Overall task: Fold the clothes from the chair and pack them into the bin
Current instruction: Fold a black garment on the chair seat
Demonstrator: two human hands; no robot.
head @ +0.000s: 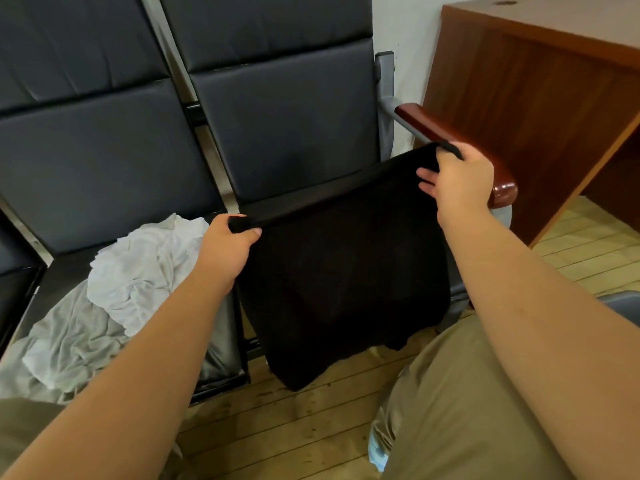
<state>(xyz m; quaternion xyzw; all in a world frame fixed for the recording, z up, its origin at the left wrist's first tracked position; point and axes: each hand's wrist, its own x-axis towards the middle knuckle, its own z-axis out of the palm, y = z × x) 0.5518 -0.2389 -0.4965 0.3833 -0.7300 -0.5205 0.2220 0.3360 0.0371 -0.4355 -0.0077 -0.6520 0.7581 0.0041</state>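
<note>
A black garment (pixel 346 271) hangs stretched between my two hands over the right-hand chair seat, its lower edge reaching past the seat front toward the floor. My left hand (pixel 227 244) pinches its left top corner. My right hand (pixel 457 181) grips the right top corner, close to the wooden armrest (pixel 450 140). A crumpled heap of white and pale grey clothes (pixel 114 292) lies on the left seat of the dark padded chair (pixel 277 116). No bin is in view.
A brown wooden desk (pixel 540 91) stands at the right, close to the armrest. Wooden plank floor (pixel 294 427) runs in front of the seats. My legs in khaki trousers (pixel 467 410) fill the lower right and lower left corners.
</note>
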